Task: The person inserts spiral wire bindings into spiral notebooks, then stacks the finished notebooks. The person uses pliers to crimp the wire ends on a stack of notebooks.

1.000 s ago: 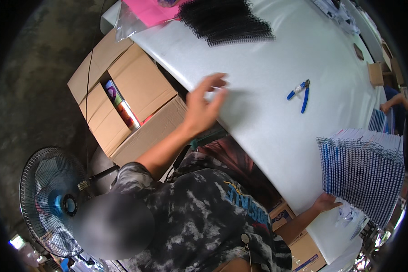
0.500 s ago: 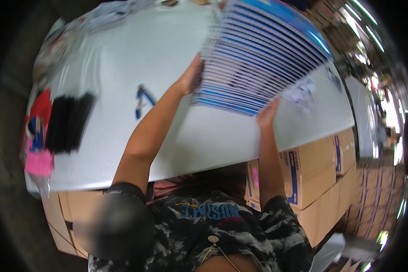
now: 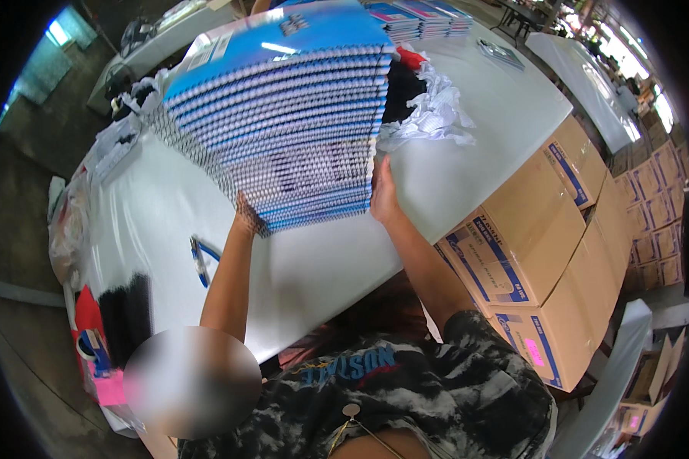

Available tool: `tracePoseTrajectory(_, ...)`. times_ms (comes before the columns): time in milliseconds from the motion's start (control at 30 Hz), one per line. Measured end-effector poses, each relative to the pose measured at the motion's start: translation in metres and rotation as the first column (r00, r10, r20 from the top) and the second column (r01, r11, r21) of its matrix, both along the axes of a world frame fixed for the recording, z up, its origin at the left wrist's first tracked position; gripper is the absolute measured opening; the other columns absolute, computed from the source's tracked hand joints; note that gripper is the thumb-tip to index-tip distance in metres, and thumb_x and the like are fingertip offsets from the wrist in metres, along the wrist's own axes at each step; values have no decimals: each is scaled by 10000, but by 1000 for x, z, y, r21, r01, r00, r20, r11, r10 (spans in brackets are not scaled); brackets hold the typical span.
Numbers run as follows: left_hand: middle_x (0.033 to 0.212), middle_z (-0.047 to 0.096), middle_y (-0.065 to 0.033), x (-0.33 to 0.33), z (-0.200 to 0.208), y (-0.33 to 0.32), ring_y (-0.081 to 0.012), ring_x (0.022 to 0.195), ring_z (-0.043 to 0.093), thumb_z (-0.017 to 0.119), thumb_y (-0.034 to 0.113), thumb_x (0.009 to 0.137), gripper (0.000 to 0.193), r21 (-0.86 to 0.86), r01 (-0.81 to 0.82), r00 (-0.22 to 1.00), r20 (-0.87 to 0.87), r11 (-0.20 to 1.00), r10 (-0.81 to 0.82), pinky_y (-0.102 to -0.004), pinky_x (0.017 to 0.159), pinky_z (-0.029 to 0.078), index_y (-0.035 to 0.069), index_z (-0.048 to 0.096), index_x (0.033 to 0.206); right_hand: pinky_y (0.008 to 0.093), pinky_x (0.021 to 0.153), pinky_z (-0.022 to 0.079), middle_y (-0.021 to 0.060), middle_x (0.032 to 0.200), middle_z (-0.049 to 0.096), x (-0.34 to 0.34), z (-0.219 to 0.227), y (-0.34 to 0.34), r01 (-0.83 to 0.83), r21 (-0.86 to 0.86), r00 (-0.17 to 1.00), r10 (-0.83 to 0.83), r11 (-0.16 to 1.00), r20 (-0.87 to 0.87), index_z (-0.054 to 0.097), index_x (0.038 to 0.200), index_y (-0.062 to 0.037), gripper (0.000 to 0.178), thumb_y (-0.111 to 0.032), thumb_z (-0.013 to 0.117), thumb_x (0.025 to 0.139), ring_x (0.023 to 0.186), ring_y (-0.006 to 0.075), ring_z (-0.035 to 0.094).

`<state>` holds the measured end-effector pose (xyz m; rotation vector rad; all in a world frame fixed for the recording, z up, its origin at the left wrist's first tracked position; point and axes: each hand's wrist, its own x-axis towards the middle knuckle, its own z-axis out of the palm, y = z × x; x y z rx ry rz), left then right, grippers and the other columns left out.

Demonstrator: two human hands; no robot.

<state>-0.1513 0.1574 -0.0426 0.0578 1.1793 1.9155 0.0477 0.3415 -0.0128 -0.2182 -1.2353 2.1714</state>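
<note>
A tall stack of blue-covered spiral notebooks [image 3: 306, 138] fills the space in front of me, with its coil-bound edges facing me and the glossy top cover tilted into view. My left hand [image 3: 246, 216] grips the stack's lower left side, where the fingers are partly hidden. Against the lower right side presses my right hand [image 3: 384, 193], its thumb turned upward. Whether the stack rests on the white table or is lifted off it, I cannot tell. Blue-handled pliers [image 3: 200, 264] lie on the table, just left of my left forearm.
Black coils [image 3: 126, 306] lie at the table's left end beside a tape dispenser [image 3: 93, 352]. Crumpled white wrapping [image 3: 440, 111] sits right of the stack. More notebooks [image 3: 421, 21] stand at the far side. Cardboard boxes [image 3: 520, 222] crowd the right edge.
My view has turned, so the stack now appears further left and shows more of its top cover. Both hands stay on its sides. More boxes and the far notebooks have come into view.
</note>
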Motion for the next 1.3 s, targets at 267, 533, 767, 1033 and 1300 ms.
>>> tracePoseTrajectory(267,1339,410,-127,31,30,-5,-287,1209,413,243,471,922,591,117,-142,978,171,983,121,-408,1004,376,65,340,1340,346,1080,187,92,1469,199,10,-8,-3,-30,-46,996,26,999,-81,116,1427,-44,760,-585,241,908,1339,231,214)
tracePoseTrajectory(533,1348,392,-138,18,1,-32,-309,1201,406,304,488,912,616,65,-128,991,34,990,126,-428,1009,357,64,303,1358,335,1105,68,177,1487,38,28,-16,-35,-3,-60,993,-5,998,-119,8,1396,57,837,-557,301,908,1376,239,66)
tracePoseTrajectory(767,1338,400,-144,20,-28,-71,-300,1191,410,389,390,904,567,33,-142,989,-32,989,143,-418,1003,359,48,309,1349,361,1109,68,127,1499,20,44,-18,-53,-10,-107,997,2,994,-78,9,1432,-63,716,-534,207,930,1380,227,58)
tracePoseTrajectory(1033,1348,370,-182,7,10,-128,-317,1242,347,544,250,849,592,-578,-561,146,-774,593,-616,-441,997,328,55,296,1350,388,817,450,128,1114,549,19,30,100,219,974,538,-824,-65,-176,502,1219,-164,545,-85,676,709,1003,311,541)
tracePoseTrajectory(1300,1394,273,-216,103,15,-157,-362,1281,250,494,224,849,575,-532,-787,196,-696,312,-691,-499,1034,190,134,291,1380,419,769,447,108,933,584,31,7,128,-110,993,627,-779,-44,35,604,838,-69,116,-21,564,740,887,311,569)
